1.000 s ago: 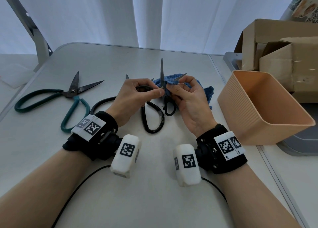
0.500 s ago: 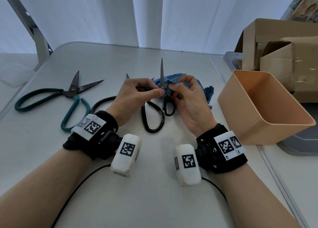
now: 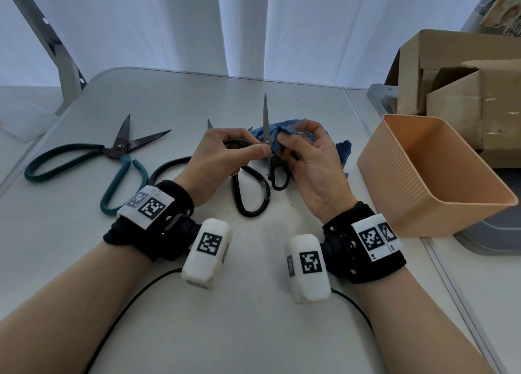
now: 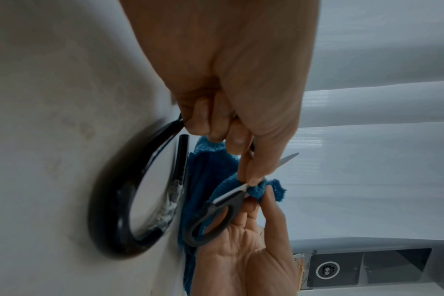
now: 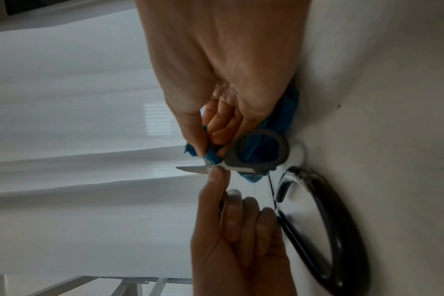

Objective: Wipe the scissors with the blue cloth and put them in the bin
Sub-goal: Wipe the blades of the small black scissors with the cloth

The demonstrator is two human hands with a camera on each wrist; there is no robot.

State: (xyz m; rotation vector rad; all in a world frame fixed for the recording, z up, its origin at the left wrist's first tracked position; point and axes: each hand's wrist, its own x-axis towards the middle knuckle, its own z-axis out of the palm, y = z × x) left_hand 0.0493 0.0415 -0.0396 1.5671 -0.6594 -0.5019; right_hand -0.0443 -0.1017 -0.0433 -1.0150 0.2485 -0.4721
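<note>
Small black-handled scissors (image 3: 265, 125) stand open above the table, one blade pointing up. My left hand (image 3: 225, 153) pinches them at the pivot and grips one handle. My right hand (image 3: 304, 159) pinches a fold of the blue cloth (image 3: 342, 150) against the other blade beside the pivot. In the left wrist view the cloth (image 4: 256, 190) wraps the blade by the scissors (image 4: 210, 218). In the right wrist view the cloth (image 5: 210, 158) sits at the scissors' (image 5: 259, 152) pivot. The orange bin (image 3: 423, 176) stands at the right.
Large black-handled shears (image 3: 248, 193) lie on the table under my hands. Green-handled shears (image 3: 118, 150) lie at the left. Cardboard boxes (image 3: 456, 85) stand behind the bin. The table's edge (image 3: 439, 260) runs just right of the bin.
My right hand's fingers with the cloth have shifted slightly along the blade near the pivot. The left hand and the scissors stay in place.
</note>
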